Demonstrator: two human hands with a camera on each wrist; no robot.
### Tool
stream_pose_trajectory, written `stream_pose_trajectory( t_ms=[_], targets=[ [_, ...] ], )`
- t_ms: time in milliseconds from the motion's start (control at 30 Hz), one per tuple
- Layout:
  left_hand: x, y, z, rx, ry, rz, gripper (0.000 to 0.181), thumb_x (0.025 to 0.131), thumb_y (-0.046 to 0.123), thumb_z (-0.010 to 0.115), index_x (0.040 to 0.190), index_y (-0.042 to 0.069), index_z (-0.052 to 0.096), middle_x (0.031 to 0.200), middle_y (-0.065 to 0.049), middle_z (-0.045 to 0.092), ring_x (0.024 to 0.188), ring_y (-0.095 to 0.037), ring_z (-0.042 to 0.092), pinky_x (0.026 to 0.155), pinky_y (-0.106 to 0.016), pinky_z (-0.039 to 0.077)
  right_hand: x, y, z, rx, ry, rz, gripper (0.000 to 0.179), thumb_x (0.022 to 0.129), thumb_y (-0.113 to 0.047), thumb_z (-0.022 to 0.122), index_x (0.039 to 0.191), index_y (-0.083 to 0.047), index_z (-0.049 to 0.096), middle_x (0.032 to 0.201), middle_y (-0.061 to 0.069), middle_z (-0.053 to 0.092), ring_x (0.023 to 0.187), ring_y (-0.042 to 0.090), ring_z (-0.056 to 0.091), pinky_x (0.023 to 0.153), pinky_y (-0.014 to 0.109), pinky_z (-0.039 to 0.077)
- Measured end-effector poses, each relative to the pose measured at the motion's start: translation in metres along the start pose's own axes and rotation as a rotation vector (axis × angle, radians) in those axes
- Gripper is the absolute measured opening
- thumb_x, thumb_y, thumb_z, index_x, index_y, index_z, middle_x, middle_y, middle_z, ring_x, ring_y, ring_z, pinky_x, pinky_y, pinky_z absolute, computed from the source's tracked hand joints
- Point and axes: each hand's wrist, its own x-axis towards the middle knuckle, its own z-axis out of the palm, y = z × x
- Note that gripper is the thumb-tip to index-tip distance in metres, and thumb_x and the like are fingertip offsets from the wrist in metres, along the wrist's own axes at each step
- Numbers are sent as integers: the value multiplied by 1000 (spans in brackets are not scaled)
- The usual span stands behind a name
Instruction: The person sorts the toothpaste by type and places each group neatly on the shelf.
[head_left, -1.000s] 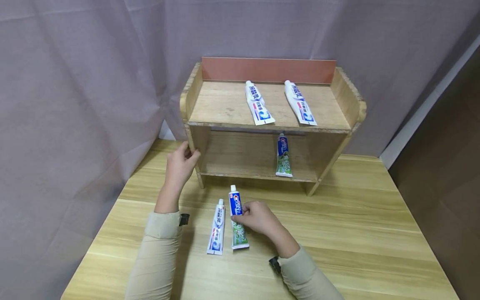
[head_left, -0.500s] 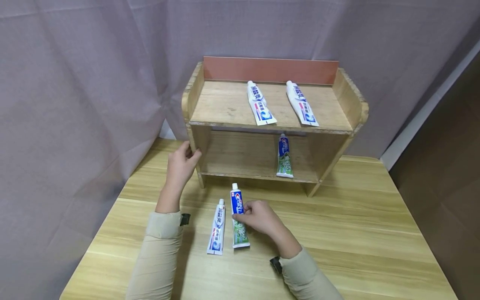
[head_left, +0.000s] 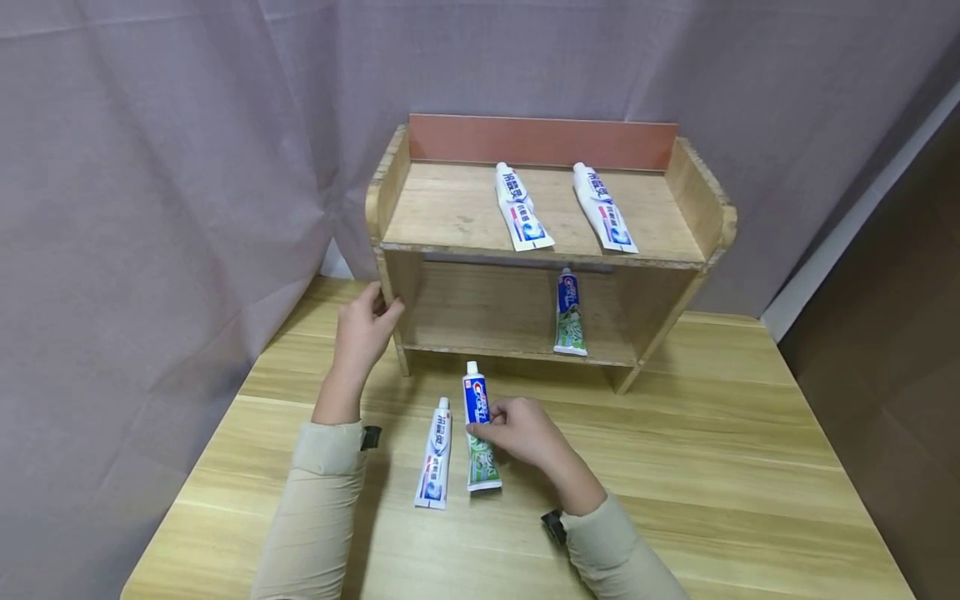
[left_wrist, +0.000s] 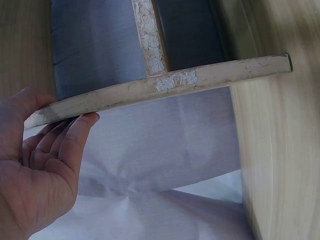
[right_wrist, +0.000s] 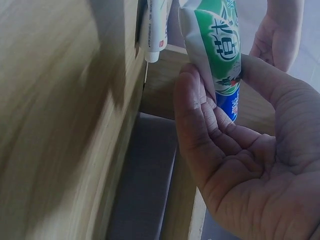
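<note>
My right hand pinches a blue and green toothpaste tube between thumb and fingers, cap toward the shelf. In the right wrist view the thumb and fingers grip the tube from both sides at its middle. To its left a white toothpaste tube lies on the table, cap also pointing at the shelf. My left hand holds the left side panel of a two-tier wooden shelf. Seen from the left wrist, its thumb and fingers are on opposite faces of the panel edge.
Two white toothpaste tubes, one on the left and one on the right, lie on the upper tier. Another blue and green tube lies on the lower tier, right of its middle. A grey curtain hangs behind the wooden table.
The blue and green tube has moved slightly toward the shelf and to the right in my right hand. My left hand stays on the side panel.
</note>
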Motion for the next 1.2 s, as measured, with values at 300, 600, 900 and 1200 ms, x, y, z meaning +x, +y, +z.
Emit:
stream_pose_trajectory(
  t_ms=[300, 600, 900, 1200],
  targets=[
    [0, -1, 2, -10, -22, -11, 31, 95, 26, 64, 119, 7, 68, 114, -16, 72, 103, -31, 72, 87, -42, 61, 1, -5, -7, 0, 31, -12, 41, 85, -40, 79, 69, -12, 54, 55, -7, 44, 48, 9, 36, 43, 20, 30],
    [-1, 0, 0, -9, -9, -5, 29, 95, 23, 65, 117, 5, 68, 113, -18, 72, 103, -32, 71, 87, -42, 60, 3, -5, -15, 4, 53, -1, 38, 85, -40, 79, 71, -13, 56, 58, -5, 48, 50, 10, 39, 44, 22, 32],
    [-2, 0, 0, -6, -2, 1, 26, 94, 21, 65, 113, 5, 69, 110, -18, 73, 102, -31, 72, 87, -42, 60, 6, -7, -20, -5, 75, 17, 31, 85, -39, 80, 79, -13, 64, 61, -2, 55, 51, 10, 42, 46, 22, 34],
    [-1, 1, 0, 7, -4, -5, 27, 95, 24, 64, 115, 6, 69, 111, -17, 73, 103, -31, 72, 88, -43, 60, 10, -5, -26, -19, 102, 4, 36, 84, -40, 80, 75, -11, 61, 58, -4, 49, 51, 9, 39, 46, 22, 32]
  ],
)
